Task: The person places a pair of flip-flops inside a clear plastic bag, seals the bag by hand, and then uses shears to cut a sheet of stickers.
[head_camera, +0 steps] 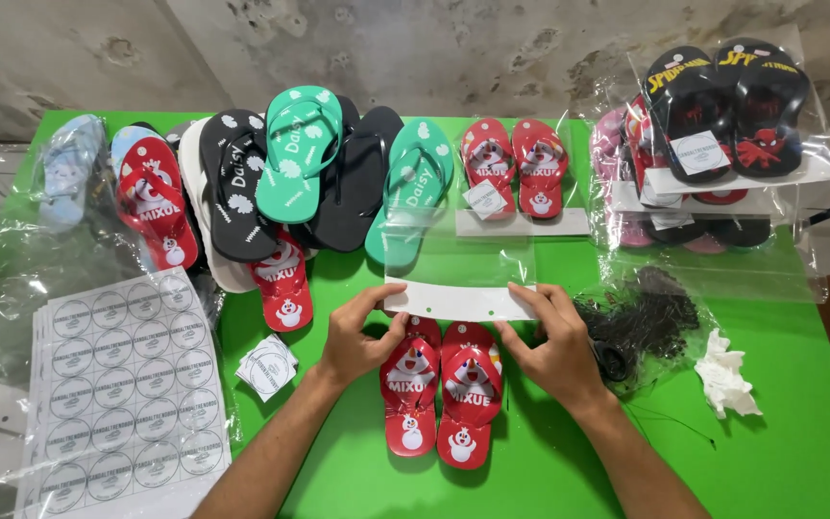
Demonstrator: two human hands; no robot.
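Green covers the table [770, 384], which stands against a stained, patchy wall; at its near middle lies a pair of small red flip-flops [439, 394] with snowman figures, side by side and touching, toes pointing away from the person; over their toe ends sits a clear plastic bag [458, 255] whose white header strip runs across between the two hands; the left hand [362, 336] pinches the strip's left end between thumb and fingers, closed on it, and the right hand [549, 341] grips the right end the same way, fingers curled over the edge; whether the toes are already inside the bag's mouth is hard to tell through the glare; just left of the left hand lies a small stack of round-printed tags [267, 366], and farther left a sheet of round stickers [127, 384]; beyond the bag, loose black, teal and red flip-flops [290, 178] overlap in a row; a bagged red pair [514, 168] lies behind, and bagged dark pairs [722, 115] are stacked at far right; a tangle of black strings [641, 322] lies in plastic just right of the right hand, with a crumpled white tissue [725, 375] beside it.
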